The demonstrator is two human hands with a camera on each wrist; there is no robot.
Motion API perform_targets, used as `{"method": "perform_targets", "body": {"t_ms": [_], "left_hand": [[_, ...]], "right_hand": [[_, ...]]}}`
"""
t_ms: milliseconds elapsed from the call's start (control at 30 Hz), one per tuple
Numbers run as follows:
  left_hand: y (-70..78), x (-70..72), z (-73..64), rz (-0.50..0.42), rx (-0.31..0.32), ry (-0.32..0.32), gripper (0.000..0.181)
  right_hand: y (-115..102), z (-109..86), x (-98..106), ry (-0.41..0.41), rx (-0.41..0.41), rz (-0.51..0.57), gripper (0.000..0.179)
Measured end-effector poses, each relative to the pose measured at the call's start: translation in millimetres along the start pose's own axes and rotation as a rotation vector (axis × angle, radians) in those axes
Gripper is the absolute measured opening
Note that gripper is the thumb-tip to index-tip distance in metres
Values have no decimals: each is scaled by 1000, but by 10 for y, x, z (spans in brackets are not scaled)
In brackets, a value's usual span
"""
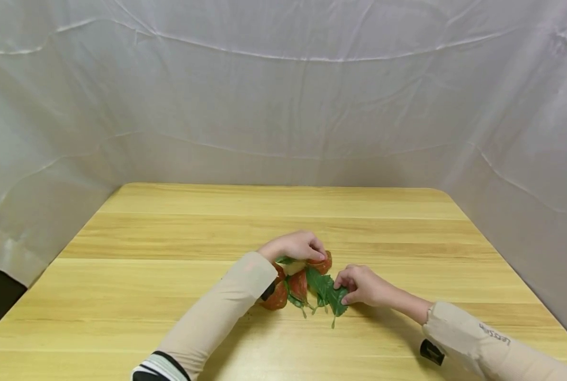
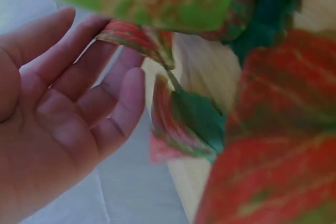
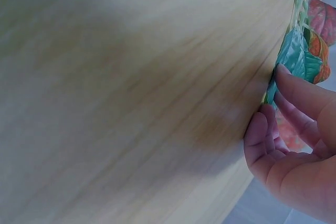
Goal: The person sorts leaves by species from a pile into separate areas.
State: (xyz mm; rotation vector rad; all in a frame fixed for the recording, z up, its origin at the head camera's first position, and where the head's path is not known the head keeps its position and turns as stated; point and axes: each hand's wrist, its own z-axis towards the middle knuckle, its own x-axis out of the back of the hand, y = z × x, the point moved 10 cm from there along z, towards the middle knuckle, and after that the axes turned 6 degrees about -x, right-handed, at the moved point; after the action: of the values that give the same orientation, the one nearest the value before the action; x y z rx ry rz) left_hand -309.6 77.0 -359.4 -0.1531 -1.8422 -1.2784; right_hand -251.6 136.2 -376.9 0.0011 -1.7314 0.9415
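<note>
Red and green artificial leaves lie in a loose cluster in the middle of the wooden table. My left hand (image 1: 298,246) reaches over the cluster from the far side and pinches the edge of a red leaf (image 1: 325,263). In the left wrist view the fingers meet a small red leaf (image 2: 139,39), while larger leaves fill the foreground. At the cluster's right side my right hand (image 1: 366,286) pinches a green leaf (image 1: 338,302) between thumb and fingers. Beside that leaf lie another green leaf (image 1: 317,281) and a red leaf (image 1: 298,286). My left sleeve partly covers the left-hand leaves.
The wooden table (image 1: 169,233) has rounded far corners. Pale sheeting (image 1: 283,106) hangs behind it and along both sides. A small dark object (image 1: 432,352) shows under the right sleeve.
</note>
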Motion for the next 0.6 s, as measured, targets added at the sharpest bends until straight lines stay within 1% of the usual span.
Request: {"method": "perform_targets", "body": {"t_ms": [200, 333, 467, 533, 600], "left_hand": [[48, 188, -41, -51, -20, 150, 14], [47, 335, -105, -43, -40, 246, 14], [14, 461, -213, -38, -26, 314, 15], [-13, 517, -276, -54, -11, 341, 15], [-31, 575, -343, -63, -12, 366, 16]], "right_hand": [[1, 8, -8, -1, -4, -10, 20], [-3, 8, -7, 0, -8, -8, 20], [-5, 9, 1, -1, -10, -8, 20], [-4, 9, 4, -3, -13, -6, 19], [3, 9, 4, -6, -15, -3, 19]]}}
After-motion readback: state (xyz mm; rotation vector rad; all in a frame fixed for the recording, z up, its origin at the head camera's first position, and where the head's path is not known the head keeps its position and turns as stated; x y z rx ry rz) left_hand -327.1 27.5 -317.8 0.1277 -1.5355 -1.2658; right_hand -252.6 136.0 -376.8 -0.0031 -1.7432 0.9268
